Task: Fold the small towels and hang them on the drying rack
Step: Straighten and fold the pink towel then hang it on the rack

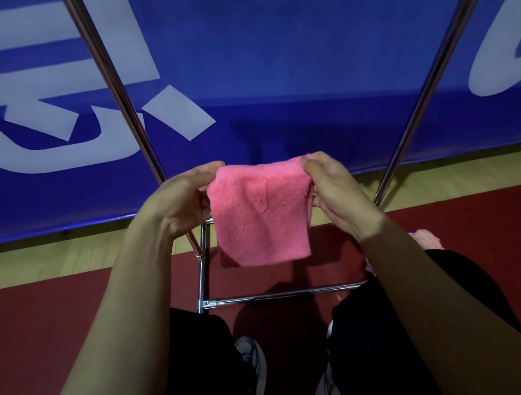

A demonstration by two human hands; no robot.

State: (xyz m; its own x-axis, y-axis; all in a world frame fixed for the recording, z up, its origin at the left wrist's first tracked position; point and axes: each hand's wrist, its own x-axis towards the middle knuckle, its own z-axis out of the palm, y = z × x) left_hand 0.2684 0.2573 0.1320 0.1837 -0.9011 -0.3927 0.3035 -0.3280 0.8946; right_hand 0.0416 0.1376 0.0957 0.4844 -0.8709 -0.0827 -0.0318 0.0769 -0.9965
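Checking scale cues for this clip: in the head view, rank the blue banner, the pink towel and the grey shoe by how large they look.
1. blue banner, covering most of the upper frame.
2. pink towel, held up between both hands, so its nearness to the camera inflates it.
3. grey shoe, partly hidden by the leg.
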